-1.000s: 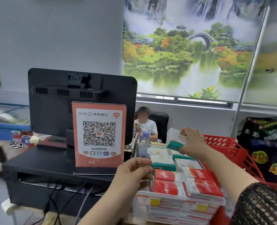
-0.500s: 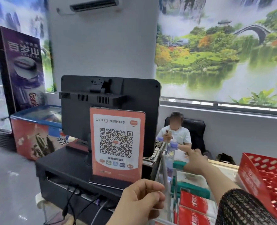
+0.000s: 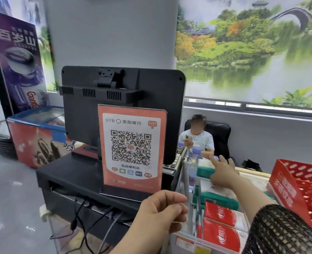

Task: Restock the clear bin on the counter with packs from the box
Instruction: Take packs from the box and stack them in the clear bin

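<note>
L hand (image 3: pixel 162 211) pinching left wall of clear bin (image 3: pixel 183 180) btwn thumb and forefinger. R hand (image 3: pixel 223 173) at bin's far end, fingers straight, resting on green-white pack (image 3: pixel 204 168). Near compartments hold red packs (image 3: pixel 222 226). Immediately right of bin, red box (image 3: pixel 298 182); QR sign (image 3: pixel 131 149) on left

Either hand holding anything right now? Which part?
Left hand pinches the clear plastic bin by its left wall's top edge. Right hand holds nothing; straight fingers rest on a teal-and-white pack at the far end.

clear bin (image 3: pixel 183 182) open above, QR sign (image 3: pixel 131 147) close left, red basket (image 3: pixel 298 186) right
</note>
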